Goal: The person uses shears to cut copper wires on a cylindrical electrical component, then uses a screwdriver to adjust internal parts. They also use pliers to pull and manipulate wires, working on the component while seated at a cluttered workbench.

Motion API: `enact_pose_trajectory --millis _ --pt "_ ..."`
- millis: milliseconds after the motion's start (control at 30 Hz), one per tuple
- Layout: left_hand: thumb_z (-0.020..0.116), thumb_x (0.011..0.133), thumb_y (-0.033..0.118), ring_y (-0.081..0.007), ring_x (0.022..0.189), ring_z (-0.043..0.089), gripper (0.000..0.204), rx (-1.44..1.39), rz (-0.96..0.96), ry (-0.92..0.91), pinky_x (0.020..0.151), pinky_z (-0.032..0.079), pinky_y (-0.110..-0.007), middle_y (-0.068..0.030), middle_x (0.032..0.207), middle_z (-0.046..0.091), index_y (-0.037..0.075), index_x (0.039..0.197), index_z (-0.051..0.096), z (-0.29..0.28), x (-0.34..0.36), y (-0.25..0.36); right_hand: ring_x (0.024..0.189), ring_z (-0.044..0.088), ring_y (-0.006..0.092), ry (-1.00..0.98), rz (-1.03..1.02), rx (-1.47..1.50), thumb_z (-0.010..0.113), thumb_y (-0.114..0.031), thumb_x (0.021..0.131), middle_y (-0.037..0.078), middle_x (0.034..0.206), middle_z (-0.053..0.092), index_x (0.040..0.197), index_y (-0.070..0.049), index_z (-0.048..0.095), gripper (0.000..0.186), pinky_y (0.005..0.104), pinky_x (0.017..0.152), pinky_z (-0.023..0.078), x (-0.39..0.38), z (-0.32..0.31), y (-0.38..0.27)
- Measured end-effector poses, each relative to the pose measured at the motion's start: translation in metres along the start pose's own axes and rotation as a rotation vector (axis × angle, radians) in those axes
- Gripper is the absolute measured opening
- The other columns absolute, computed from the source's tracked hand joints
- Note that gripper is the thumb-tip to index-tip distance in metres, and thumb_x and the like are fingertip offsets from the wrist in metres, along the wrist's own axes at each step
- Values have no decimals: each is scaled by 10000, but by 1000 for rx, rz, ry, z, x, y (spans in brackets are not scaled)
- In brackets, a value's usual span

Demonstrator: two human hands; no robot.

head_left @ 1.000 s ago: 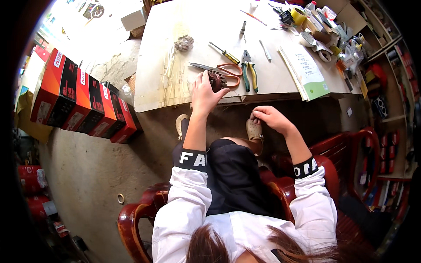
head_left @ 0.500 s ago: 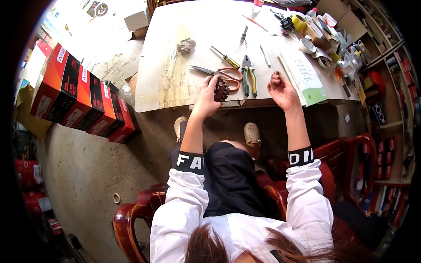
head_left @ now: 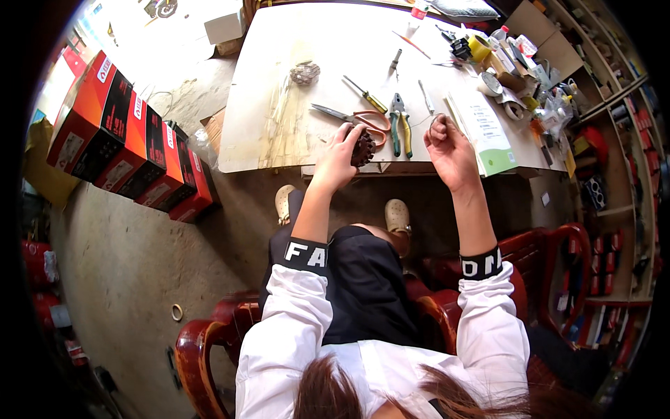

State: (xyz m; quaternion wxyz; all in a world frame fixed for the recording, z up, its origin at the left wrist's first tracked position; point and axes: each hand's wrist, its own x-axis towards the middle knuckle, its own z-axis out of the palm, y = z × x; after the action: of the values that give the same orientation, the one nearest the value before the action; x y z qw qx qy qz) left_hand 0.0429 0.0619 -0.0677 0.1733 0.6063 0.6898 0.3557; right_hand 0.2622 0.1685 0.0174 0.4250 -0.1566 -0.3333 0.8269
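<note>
My left hand (head_left: 337, 159) is closed round a dark brown, round part with a toothed rim (head_left: 363, 148) at the table's near edge. Its palm side is hidden. To the right, my right hand (head_left: 449, 150) is raised with its fingers curled and thumb and fingertips pinched together; whatever is between them is too small to make out. Just beyond the toothed part lie scissors with orange handles (head_left: 375, 120). Beside them are pliers with green and yellow handles (head_left: 400, 129) and a yellow-handled screwdriver (head_left: 370, 96). A pen-like tool (head_left: 426, 96) lies beyond my right hand.
A second, greyish round part (head_left: 305, 72) sits on the white table (head_left: 255, 119). A booklet (head_left: 481, 133) lies at right, near yellow tape (head_left: 479, 47) and heaped clutter. Orange and black boxes (head_left: 143, 143) stand left on the floor; a red chair (head_left: 202, 342) is below.
The whole scene has shifted slightly in view. My right hand's fingers have curled a little more, while my left hand keeps its hold on the toothed part.
</note>
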Motion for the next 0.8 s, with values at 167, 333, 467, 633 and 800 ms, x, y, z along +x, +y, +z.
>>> enact_pose_trajectory --millis 167,333,467,633,800 --pt "630 636 -78 -367 1343 408 894 18 18 -16 1068 418 -422 -164 1484 390 208 1451 396 0 0 -3 726 495 78 357 -42 190 447 -158 1046 -26 840 551 1036 -56 585 172 248 808 397 31 -14 1" --pt "655 632 -56 -375 1339 409 904 -1 19 -3 1067 419 -427 -176 1481 389 210 1455 391 2 0 -1 729 476 87 222 -165 125 458 -159 1041 -24 821 530 1014 -62 592 168 273 871 382 55 -4 -12" --pt "739 629 26 -380 1309 442 932 -14 -29 5 1058 426 -430 -183 1470 399 210 1467 377 1 2 -2 787 495 114 -148 -229 -112 489 -152 1027 34 847 560 987 -6 605 191 299 900 400 16 53 -15" --pt "823 609 139 -372 1274 478 1007 5 -53 36 1040 441 -429 -173 1442 425 217 1492 347 7 3 -10 740 546 161 -609 79 -640 554 -126 985 64 813 624 892 17 635 189 325 871 441 -69 73 -31" --pt "840 603 204 -365 1261 488 1023 -1 -90 52 1027 450 -425 -172 1420 435 210 1497 344 6 3 -8 672 594 194 -794 303 -1079 586 -54 941 72 724 646 859 19 659 132 312 733 476 -136 52 -40"
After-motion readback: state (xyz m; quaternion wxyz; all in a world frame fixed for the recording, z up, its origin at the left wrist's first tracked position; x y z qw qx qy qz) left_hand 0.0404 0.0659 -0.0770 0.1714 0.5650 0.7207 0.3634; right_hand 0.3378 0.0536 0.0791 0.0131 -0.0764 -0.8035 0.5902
